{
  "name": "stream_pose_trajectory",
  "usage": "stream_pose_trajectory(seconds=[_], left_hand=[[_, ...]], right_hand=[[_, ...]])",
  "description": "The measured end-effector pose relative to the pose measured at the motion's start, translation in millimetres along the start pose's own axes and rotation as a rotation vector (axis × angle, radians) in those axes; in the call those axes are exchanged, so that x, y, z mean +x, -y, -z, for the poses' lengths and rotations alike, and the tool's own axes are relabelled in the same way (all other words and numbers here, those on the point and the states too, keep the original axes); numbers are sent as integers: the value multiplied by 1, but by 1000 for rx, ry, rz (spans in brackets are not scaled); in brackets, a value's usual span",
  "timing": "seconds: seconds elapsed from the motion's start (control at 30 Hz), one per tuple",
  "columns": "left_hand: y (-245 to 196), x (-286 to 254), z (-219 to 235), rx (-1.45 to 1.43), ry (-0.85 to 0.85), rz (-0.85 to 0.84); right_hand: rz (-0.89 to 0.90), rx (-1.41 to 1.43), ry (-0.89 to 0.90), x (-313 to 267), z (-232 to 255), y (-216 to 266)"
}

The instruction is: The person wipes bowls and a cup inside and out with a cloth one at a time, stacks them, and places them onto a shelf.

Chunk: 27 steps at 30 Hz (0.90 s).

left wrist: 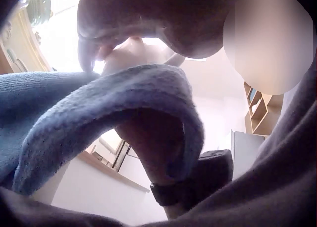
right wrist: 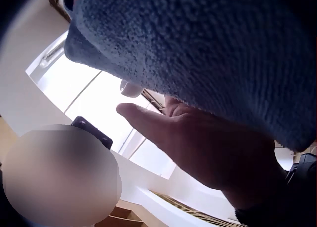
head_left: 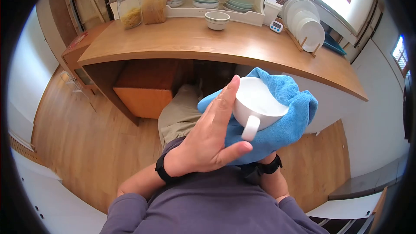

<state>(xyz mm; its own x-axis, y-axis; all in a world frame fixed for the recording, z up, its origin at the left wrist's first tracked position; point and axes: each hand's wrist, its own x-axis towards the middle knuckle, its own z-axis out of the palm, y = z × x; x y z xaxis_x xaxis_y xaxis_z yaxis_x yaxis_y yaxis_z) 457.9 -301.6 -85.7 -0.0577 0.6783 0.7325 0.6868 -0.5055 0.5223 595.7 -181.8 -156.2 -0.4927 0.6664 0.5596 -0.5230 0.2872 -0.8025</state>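
Left hand: left hand sits closest to the head camera, palm against the side of the white cup, index finger straight up along its wall to the rim, thumb reaching under near the handle. Fingers lie fairly straight, pressing rather than curling round.

Cup: held in mid-air at chest height, tipped so its opening faces up and away, handle pointing down toward the body. It rests in the blue cloth, which wraps its far and right sides.

Right hand: right hand is hidden under the cloth; only wrist and watch strap show. It seems to cradle the cup through the fabric, but I cannot tell how its fingers lie.

Risk: as I judge it, the cup could slide out sideways, since the left hand only presses flat and the cloth gives a soft, slick seat. A hard twist of the cloth could turn it out of the palm onto the wooden floor.

Edges and room: wooden counter runs ahead, its front edge well apart from the hands, with open air between. A bowl stands mid-counter, jars at the left, racked plates at the right; bare wood lies between them.
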Motion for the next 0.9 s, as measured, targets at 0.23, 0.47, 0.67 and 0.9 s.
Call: stream_pose_trajectory(seconds=[0.23,0.47,0.67,0.9], left_hand=[[1,15,-16,-300,-173,-2],[-4,23,-13,-873,-284,252],[-3,3,-7,-1146,-167,560],[4,10,-12,-810,-88,271]], right_hand=[[67,-101,2,-13,9,1],[118,-186,6,-33,8,-3],[165,-256,16,-49,43,5],[216,-184,-101,-5,10,24]])
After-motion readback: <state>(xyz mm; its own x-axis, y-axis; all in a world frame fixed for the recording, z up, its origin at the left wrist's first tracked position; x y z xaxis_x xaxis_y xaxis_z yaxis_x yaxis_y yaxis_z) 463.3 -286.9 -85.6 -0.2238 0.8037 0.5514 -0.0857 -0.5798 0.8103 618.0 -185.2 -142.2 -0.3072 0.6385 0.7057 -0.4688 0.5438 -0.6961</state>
